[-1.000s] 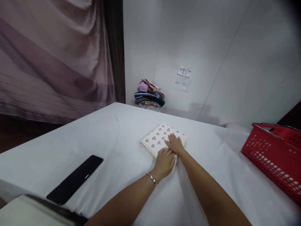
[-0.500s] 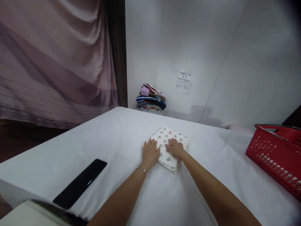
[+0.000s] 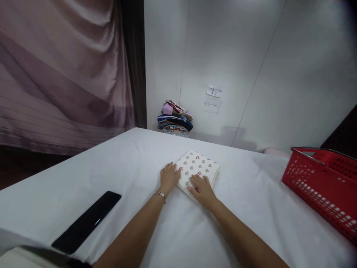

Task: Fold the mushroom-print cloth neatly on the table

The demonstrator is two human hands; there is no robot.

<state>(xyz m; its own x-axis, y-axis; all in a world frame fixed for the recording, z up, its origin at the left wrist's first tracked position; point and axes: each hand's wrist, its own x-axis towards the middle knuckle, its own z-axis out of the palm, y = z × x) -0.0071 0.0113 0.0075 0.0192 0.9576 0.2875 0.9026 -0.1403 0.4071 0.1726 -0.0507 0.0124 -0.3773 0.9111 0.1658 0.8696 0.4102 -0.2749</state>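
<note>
A folded white cloth (image 3: pixel 196 163) with grey and red mushroom-like prints lies flat on the white-covered table. My left hand (image 3: pixel 169 178), a bracelet on its wrist, rests at the cloth's left corner with its fingers stretched out. On the near right part of the cloth lies my right hand (image 3: pixel 203 190), palm down and fingers apart. Neither hand grips the fabric. The cloth's near edge is partly hidden under the right hand.
A black flat slab (image 3: pixel 87 221) lies on the table (image 3: pixel 125 160) at the left. At the right stands a red basket (image 3: pixel 320 186) with a metal handle. Stacked folded fabrics (image 3: pixel 175 119) stand beyond the far edge, by the wall with paper notes (image 3: pixel 212 104). A curtain (image 3: pixel 64 74) hangs at left.
My right hand has slid toward the near edge of the cloth, and my left hand has moved outward to its left corner. The view has turned slightly right.
</note>
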